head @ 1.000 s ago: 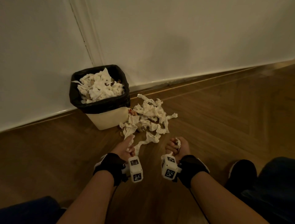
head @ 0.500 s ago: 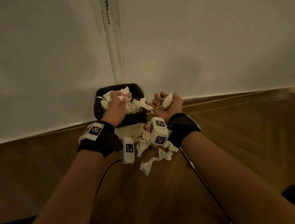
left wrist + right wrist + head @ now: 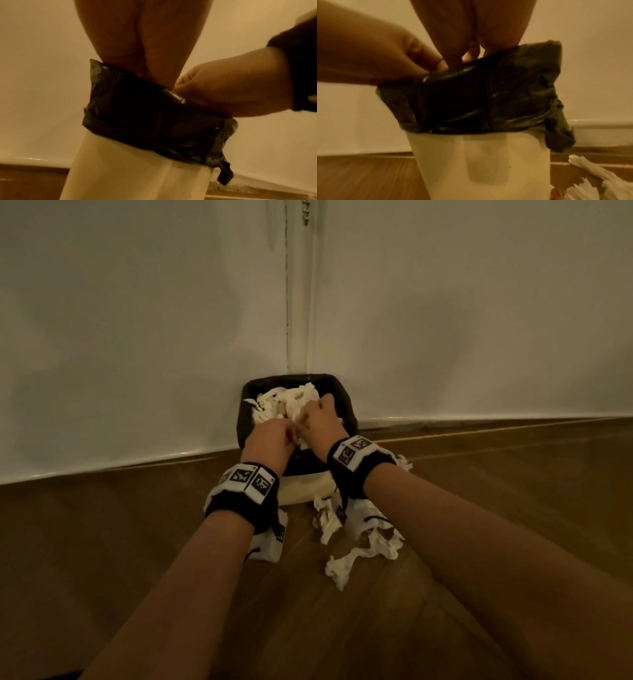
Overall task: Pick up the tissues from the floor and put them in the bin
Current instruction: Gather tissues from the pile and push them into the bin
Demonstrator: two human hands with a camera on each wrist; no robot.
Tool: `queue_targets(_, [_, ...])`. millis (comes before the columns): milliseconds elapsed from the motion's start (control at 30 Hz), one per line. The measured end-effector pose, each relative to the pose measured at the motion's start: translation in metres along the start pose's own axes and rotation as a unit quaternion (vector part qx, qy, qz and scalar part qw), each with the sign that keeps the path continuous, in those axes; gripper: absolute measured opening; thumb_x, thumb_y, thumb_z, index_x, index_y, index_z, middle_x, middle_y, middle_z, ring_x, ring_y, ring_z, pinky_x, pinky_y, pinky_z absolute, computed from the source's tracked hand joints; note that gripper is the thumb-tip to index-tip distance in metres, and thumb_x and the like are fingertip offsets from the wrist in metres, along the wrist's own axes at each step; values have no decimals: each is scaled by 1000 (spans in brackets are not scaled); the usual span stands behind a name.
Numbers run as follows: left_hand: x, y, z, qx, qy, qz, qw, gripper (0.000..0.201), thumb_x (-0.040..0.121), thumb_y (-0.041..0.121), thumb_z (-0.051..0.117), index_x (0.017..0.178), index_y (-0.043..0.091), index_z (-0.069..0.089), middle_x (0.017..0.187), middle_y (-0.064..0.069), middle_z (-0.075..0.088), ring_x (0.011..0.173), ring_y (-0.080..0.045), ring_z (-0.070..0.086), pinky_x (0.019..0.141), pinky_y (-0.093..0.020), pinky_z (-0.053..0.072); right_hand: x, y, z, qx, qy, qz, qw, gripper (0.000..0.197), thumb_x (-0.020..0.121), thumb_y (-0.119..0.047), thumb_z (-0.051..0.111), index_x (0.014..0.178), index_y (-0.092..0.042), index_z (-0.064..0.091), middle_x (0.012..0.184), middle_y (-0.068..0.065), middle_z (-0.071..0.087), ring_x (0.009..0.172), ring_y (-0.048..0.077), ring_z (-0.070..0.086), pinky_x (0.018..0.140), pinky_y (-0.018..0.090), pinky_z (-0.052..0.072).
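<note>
The cream bin with a black liner (image 3: 346, 405) stands against the white wall, heaped with crumpled white tissues (image 3: 291, 402). Both my hands are over its mouth, side by side. My left hand (image 3: 286, 434) curls down into the heap, and my right hand (image 3: 310, 419) does the same just beyond it, with white tissue showing at its edges. In the wrist views the bin's liner (image 3: 154, 115) (image 3: 488, 94) hides all fingertips; the right hand (image 3: 223, 92) and left hand (image 3: 393, 58) look curled. More tissues (image 3: 363, 546) lie on the floor in front of the bin.
Wooden floor (image 3: 137, 542) spreads left and right of the bin. A white wall with a vertical seam (image 3: 298, 302) rises directly behind it. Loose floor tissues (image 3: 590, 175) sit right of the bin's base, under my right forearm.
Both hands lifted tissues off the floor and carried them forward. The left reached the bin first; now both are down in the heap at its mouth. The head has moved closer.
</note>
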State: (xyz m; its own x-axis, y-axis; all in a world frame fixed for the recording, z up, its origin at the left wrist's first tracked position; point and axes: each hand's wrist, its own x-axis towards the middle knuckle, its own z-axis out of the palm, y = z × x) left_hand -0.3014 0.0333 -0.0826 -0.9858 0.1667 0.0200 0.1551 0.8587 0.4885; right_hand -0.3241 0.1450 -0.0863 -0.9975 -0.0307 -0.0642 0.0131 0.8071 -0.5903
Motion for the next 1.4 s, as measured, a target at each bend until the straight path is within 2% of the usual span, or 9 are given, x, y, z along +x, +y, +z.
queue_targets(233, [7,3,4,36,-101,-22,994,30,95,15,38,118,9,57,117,-15,59,105,-30,56,85,-37,47,-15,16,2,-240,-62,-127,961,27,94,-22,41,106,-8,61,111,14,57,101,28,54,84,36,43])
queue_targets(367, [4,6,8,83,-151,16,985,34,100,18,35,127,9,53,133,-13,48,114,-29,53,92,-37,47,-21,19,-7,-259,-130,-92,953,38,92,-36,36,104,-13,64,105,9,65,98,24,58,96,37,42])
queue_targets(500, [12,5,4,105,-183,-22,977,43,101,24,24,142,16,32,147,-10,34,129,-31,41,106,-47,35,-8,16,-14,-241,-216,-37,945,48,97,-37,26,135,-13,44,139,13,47,128,25,42,111,38,21])
queue_targets(600, [10,3,8,165,-190,-21,968,42,101,25,17,139,13,31,142,-10,42,127,-29,43,105,-47,32,-9,13,-15,-206,-251,-22,946,51,101,-30,25,147,-7,25,154,14,24,142,30,20,115,39,15])
queue_targets(733, [-3,11,9,196,-143,-11,970,36,98,25,21,120,16,49,114,-7,57,107,-26,53,98,-47,30,-13,11,-20,-219,-259,-11,940,47,102,-24,21,139,0,37,147,19,35,136,32,32,115,41,23])
queue_targets(833, [-18,16,16,120,9,2,993,37,97,29,29,97,16,64,96,-3,53,98,-24,51,95,-45,29,-28,22,-32,-187,-166,-102,963,42,102,-26,26,114,-5,61,119,15,58,109,29,53,98,41,40])
queue_targets(967, [-47,36,34,25,183,103,977,23,91,25,44,103,18,62,109,-5,54,108,-25,48,92,-42,32,-65,63,-50,-66,143,-144,977,26,95,-20,44,98,-9,67,103,7,57,97,21,49,86,32,42])
queue_targets(1167, [-81,65,100,10,43,246,968,27,86,14,53,111,18,62,111,-4,55,96,-22,54,78,-30,42,-114,149,-53,-30,220,61,973,22,90,-11,49,104,-13,67,105,8,57,104,25,45,84,23,32])
queue_targets(1400, [-104,58,196,114,-259,158,946,66,85,10,51,136,46,28,150,5,14,134,-30,26,103,-50,36,-175,230,-31,-123,-39,266,955,43,92,-17,44,135,-18,44,137,11,40,123,34,38,102,40,34])
